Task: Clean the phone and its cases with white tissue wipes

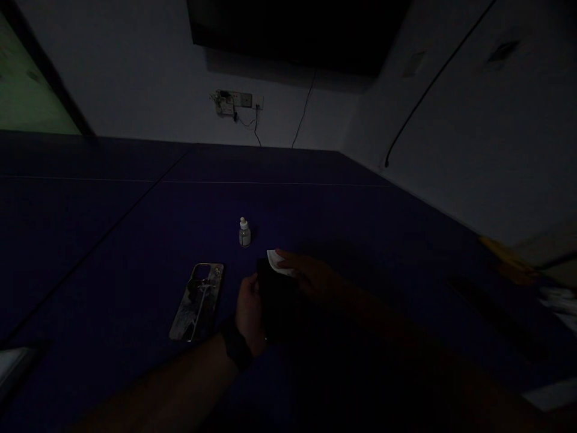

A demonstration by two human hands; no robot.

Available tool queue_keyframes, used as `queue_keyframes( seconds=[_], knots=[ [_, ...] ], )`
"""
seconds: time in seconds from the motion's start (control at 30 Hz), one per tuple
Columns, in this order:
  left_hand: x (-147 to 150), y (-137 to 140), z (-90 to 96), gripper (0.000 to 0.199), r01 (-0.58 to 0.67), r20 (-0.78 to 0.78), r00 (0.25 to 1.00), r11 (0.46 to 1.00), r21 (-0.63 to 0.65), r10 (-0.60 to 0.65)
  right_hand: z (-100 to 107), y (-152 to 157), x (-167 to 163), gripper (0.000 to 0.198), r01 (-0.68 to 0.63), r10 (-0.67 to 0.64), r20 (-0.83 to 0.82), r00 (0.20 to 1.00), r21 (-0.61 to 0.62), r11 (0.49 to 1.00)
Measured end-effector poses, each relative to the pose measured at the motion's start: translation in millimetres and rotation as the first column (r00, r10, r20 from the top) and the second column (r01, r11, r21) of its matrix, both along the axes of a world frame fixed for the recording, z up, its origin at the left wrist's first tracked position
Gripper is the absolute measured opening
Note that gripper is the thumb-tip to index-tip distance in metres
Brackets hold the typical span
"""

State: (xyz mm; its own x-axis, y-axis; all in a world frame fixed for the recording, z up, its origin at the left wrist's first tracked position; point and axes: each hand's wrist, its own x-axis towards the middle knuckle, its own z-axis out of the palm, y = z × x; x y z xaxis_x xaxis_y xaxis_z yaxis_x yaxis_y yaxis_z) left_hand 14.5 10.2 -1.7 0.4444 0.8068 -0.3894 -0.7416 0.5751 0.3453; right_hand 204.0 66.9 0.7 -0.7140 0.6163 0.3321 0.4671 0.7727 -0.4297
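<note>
My left hand [250,313], with a dark band on its wrist, is closed around the edge of a dark flat slab that looks like a phone [280,304]. Deep shadow hides most of its surface. My right hand [313,276] presses a small white cloth [278,263] against the phone's top end, fingers over the cloth. Left of my hands lies a patterned phone case [198,302] with a camera cutout. A small clear bottle [244,234] with a white cap stands upright just beyond the phone.
The room is very dim. The blue tabletop [297,207] runs to the wall, below a large black screen [297,33] and wall sockets [238,101] with cables. At right are a long dark strip [496,316] and a yellow item [507,258]. A dark-edged object [15,367] lies far left.
</note>
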Motion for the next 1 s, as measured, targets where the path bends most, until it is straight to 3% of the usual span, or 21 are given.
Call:
queue_keyframes(
  seconds=[0.17,0.4,0.6,0.77,0.93,1.0],
  knots=[
    [2.8,0.9,-0.3,0.041,-0.019,0.125,0.992,0.999,-0.029,0.022,-19.6,4.6,4.2,0.072,-0.011,0.012,-0.040,0.999,0.020,1.000],
    [7.7,8.5,-11.6,0.038,-0.046,0.123,0.991,0.999,0.020,0.043,-31.5,-5.0,13.2,0.061,-0.091,0.093,-0.032,0.995,0.055,0.994],
    [9.5,6.9,-1.5,0.037,-0.002,0.117,0.993,0.999,0.037,-0.002,-29.5,-3.4,11.0,0.055,0.086,-0.077,-0.082,0.994,0.103,0.991],
    [11.5,6.4,0.8,0.033,-0.003,0.124,0.992,0.999,0.054,-0.004,-26.7,-4.9,12.7,0.046,-0.127,0.132,-0.023,0.991,0.156,0.980],
    [8.2,8.8,-4.8,0.037,0.042,0.091,0.995,0.996,0.083,-0.049,-26.6,-2.3,15.6,0.046,0.073,-0.060,-0.071,0.996,0.193,0.979],
    [6.7,9.2,-9.3,0.040,0.035,0.069,0.997,0.995,0.095,-0.042,-25.7,-2.0,12.6,0.046,0.060,-0.048,-0.059,0.997,0.208,0.976]
  ],
)
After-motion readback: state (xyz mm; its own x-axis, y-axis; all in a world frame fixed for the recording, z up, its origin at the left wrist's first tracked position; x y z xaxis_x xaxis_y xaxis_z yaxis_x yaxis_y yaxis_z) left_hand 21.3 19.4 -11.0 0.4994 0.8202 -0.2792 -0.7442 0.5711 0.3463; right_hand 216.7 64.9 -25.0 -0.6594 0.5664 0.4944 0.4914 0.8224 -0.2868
